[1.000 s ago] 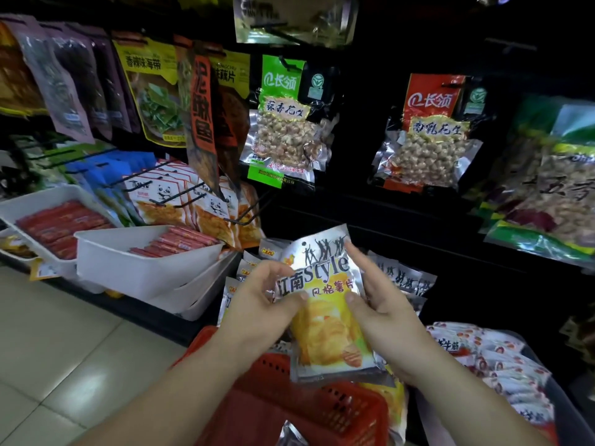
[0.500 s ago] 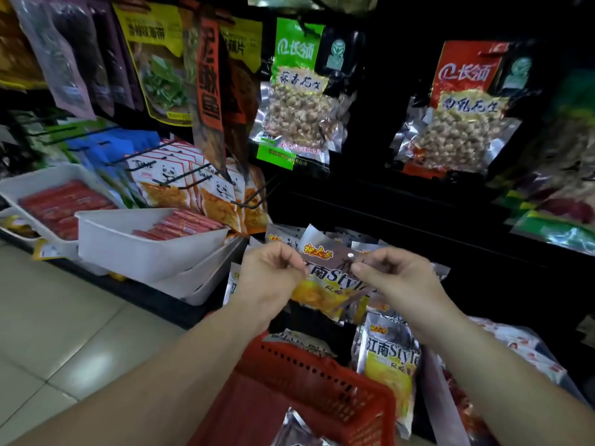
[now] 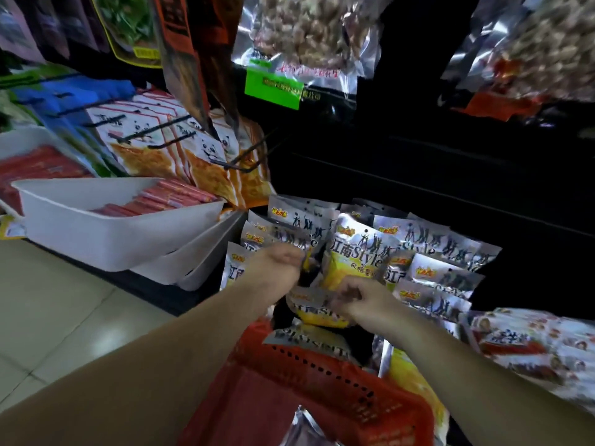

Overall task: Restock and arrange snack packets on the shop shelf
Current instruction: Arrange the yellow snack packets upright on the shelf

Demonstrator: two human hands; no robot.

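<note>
Right hand (image 3: 363,305): thumb and fingers pinch the silver top strip of one chip packet (image 3: 317,317), so the yellow body hangs free below. I hold it by the strip because that's where the hang hole should be. The hole itself is too blurred to see.

Left hand (image 3: 273,265): fingers curled, knuckles toward me, up against the left column of hung chip packets (image 3: 357,252). Can't tell if it pinches one or only pushes them aside. My guess is it's making room at a peg. The peg is hidden behind packets and hand.

The held packet sits low in front of the display, just under the hung rows and just above the red basket (image 3: 322,378). It isn't on a peg yet.

The basket sits under both forearms, close to the shelf, so stock is a short reach away. More of the same packets (image 3: 309,341) lie over its far rim. Judging by that, restocking is partway, with more to hang.

The hung rows overlap like shingles, logos facing out.

To the left, white tray (image 3: 106,233) with red sausage sticks (image 3: 154,201), tilted toward the aisle. Above it, panda packets (image 3: 151,152) on black hooks. Peanut bags (image 3: 306,30) hang up top. Red-and-white packets (image 3: 528,336) are piled at lower right.

Risk: the foil is slippery and the pinch is thin, so the packet could drop into the basket.
</note>
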